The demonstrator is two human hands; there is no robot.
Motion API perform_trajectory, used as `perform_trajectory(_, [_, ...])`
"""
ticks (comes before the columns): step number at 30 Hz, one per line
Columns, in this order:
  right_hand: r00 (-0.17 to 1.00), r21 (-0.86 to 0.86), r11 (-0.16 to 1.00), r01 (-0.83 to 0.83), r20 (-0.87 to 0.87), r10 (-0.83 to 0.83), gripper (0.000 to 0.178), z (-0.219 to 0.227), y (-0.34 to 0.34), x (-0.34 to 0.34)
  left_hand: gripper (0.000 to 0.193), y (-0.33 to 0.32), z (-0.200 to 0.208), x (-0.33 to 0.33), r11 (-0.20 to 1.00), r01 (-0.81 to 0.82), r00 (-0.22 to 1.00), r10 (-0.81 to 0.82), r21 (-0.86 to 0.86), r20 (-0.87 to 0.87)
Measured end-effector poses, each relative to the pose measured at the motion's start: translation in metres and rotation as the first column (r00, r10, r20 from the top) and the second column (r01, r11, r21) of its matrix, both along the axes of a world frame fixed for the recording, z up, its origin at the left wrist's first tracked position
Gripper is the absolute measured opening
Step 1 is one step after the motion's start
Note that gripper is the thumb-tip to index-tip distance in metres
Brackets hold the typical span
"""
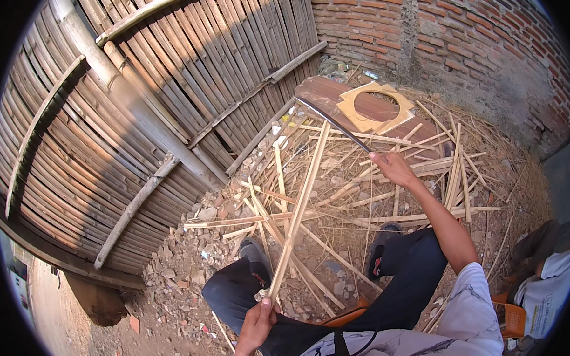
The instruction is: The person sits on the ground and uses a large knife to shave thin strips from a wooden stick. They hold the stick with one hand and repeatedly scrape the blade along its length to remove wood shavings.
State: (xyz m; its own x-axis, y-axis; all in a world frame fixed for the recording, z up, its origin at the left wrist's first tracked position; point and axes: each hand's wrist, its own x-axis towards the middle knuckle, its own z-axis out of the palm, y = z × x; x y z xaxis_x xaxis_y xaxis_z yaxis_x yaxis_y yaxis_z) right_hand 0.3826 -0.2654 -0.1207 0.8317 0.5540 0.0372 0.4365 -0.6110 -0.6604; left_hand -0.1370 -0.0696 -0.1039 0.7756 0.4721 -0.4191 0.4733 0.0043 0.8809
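1. The person sits low, knees apart in dark trousers, feet planted on rubble and bamboo scraps
2. The left hand is clenched round the near end of a long bamboo strip, holding it just above the left knee
3. That strip runs away from the person, slanting up and to the right, its far end reaching near a wooden board
4. The right hand is raised with the arm stretched forward, gripping the handle of a long dark blade
5. The blade points up and left, its tip over the edge of the board, close to the far end of the strip
6. On the board lies a square frame with a round hole
7. A bamboo fence stands to the left, a brick wall behind
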Motion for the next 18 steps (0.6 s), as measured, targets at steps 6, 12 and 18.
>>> perform_trajectory(6, [0.993,0.335,0.939,0.08,-0.112,-0.045,0.071,0.01,0.017,-0.023,0.038,-0.005,0.016,0.026,0.951,-0.099,0.995,0.09,-0.293,-0.044])
perform_trajectory(12, [0.988,0.428,0.9,0.086,-0.151,-0.023,0.045,0.021,0.023,-0.041,0.037,-0.006,0.014,0.038,0.953,0.054,0.989,-0.011,-0.297,0.145])
perform_trajectory(18, [0.959,0.597,0.788,0.151,-0.281,0.029,0.032,0.034,0.028,-0.06,0.034,-0.005,0.008,0.051,1.0,0.013,0.983,-0.008,-0.023,0.186])
